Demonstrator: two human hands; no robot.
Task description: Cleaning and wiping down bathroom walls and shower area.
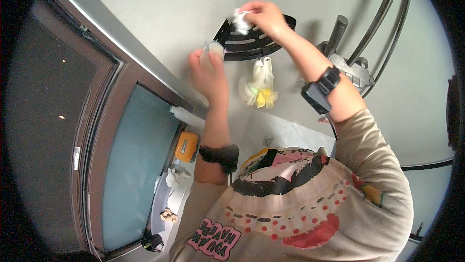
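Observation:
Over a black slatted corner shelf (264,51) my right hand (267,19) pinches a crumpled white tissue-like wad (240,22). At the shelf's left front end, my left hand (209,74) has its fingers closed round a small, pale, translucent round thing (215,47); blur hides its exact kind. Below the shelf hangs a whitish plastic bag (263,72) with something yellow at its bottom, touched by neither hand.
On the right wall are a shower mixer (356,74), a dark handle (335,35) and black hoses (380,15). To the left is a brown-framed window (140,165). Its sill area holds an orange box (186,146), crumpled white paper (177,177) and a brown scrunched item (168,215).

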